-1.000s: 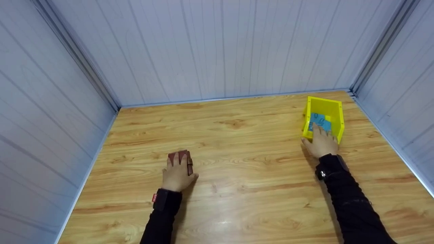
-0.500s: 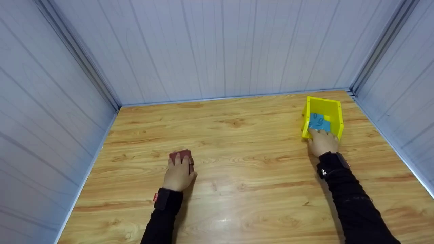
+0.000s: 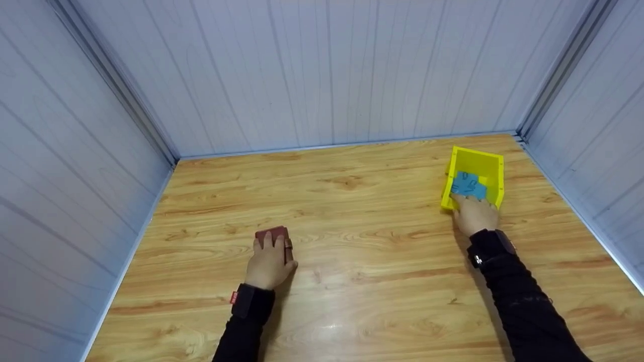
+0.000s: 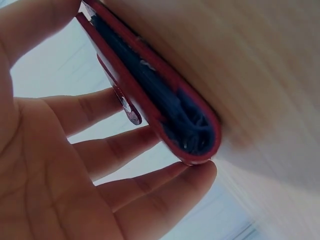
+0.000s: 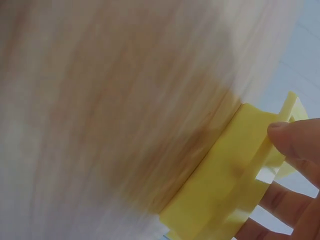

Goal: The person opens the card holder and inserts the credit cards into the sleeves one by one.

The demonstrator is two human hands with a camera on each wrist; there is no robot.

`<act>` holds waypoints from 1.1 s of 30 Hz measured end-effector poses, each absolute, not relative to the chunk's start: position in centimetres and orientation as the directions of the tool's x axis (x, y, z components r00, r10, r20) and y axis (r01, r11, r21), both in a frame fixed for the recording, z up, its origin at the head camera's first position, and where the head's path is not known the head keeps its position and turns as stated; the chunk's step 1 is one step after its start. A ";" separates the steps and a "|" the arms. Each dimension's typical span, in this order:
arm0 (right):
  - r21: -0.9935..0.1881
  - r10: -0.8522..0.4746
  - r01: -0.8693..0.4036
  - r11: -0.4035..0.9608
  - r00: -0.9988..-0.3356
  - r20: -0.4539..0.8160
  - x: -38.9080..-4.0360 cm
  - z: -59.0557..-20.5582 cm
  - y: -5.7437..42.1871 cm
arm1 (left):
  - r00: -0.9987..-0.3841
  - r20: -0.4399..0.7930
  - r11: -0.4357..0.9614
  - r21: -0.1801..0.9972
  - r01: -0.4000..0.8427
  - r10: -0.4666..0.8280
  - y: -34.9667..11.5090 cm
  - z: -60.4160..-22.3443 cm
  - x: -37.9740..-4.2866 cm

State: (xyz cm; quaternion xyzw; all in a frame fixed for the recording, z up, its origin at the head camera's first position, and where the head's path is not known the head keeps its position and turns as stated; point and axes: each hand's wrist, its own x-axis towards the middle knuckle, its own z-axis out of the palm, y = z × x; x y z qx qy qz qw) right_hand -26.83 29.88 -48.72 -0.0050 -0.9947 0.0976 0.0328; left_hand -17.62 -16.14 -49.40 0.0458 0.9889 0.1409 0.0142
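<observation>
A red-brown wallet (image 3: 274,231) with a strap on its right side lies on the wooden table, left of centre. My left hand (image 3: 269,265) covers it from above; in the left wrist view thumb and fingers span the wallet (image 4: 131,80), whose open edge shows blue layers inside. At the right, a small yellow bin (image 3: 479,160) holds blue pieces (image 3: 469,185) with dark markings. My right hand (image 3: 475,217) pinches the bin's near rim: in the right wrist view the thumb (image 5: 292,137) presses its outer side and the fingers go behind the wall.
White panelled walls (image 3: 322,75) enclose the wooden tabletop (image 3: 352,211) at the back, left and right. The bin stands near the back right corner, with bare wood between it and the wallet.
My right hand has gone from reaching over the bin to pinching its near rim, and the bin has shifted slightly left and nearer. My left hand and the wallet have slid slightly right and nearer.
</observation>
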 end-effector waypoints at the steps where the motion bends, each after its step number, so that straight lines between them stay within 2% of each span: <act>1: -0.196 0.014 0.001 0.981 -0.998 0.068 -26.8 -48.8 29.8 | -0.995 -0.014 0.955 0.282 0.090 0.098 -16.0 -49.4 -17.5; 16: -0.239 -0.087 -0.097 0.966 -0.995 0.056 -25.5 -48.5 27.6 | -0.990 0.060 0.940 0.311 0.139 0.127 -14.3 -49.7 -17.0; 22: -0.244 -0.112 -0.117 0.963 -0.993 0.035 -24.7 -48.3 26.4 | -0.980 0.097 0.943 0.271 0.193 0.173 -12.8 -49.9 -16.5; 33: -0.269 -0.119 -0.126 0.955 -0.992 0.042 -24.2 -48.5 25.2 | -0.969 0.065 0.930 0.272 0.247 0.238 -11.1 -49.7 -16.1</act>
